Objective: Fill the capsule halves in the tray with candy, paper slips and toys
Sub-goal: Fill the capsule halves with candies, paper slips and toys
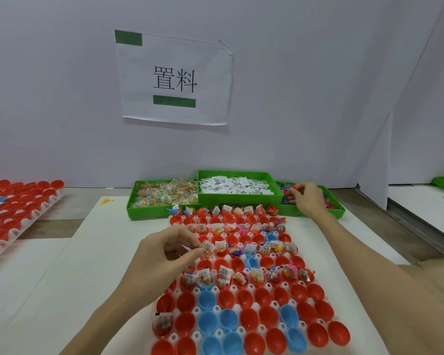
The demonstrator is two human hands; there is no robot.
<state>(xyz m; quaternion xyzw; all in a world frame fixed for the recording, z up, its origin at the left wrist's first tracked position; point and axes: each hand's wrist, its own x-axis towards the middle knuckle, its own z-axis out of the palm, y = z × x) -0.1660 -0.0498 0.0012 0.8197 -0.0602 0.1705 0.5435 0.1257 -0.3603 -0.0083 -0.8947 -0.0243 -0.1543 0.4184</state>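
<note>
While red and blue capsule halves sit open in the nearest rows of a white tray on the table, one near the left edge holds a candy packet. Farther up the tray, alternate rows of halves carry candy, paper slips and small toys, with bare rows between them. Above the tray's left side, the left hand pinches a clear candy packet between thumb and fingertips, its grip closed on the packet just over the third filled row. Beyond the tray stand three green bins side by side: the left bin heaped with candy packets, the middle bin with white paper slips, the right bin with coloured toys. The right hand reaches into the right bin, fingers curled and pinching a red toy. At far left lies a second tray of red halves. A paper sign is taped to the wall behind.
</note>
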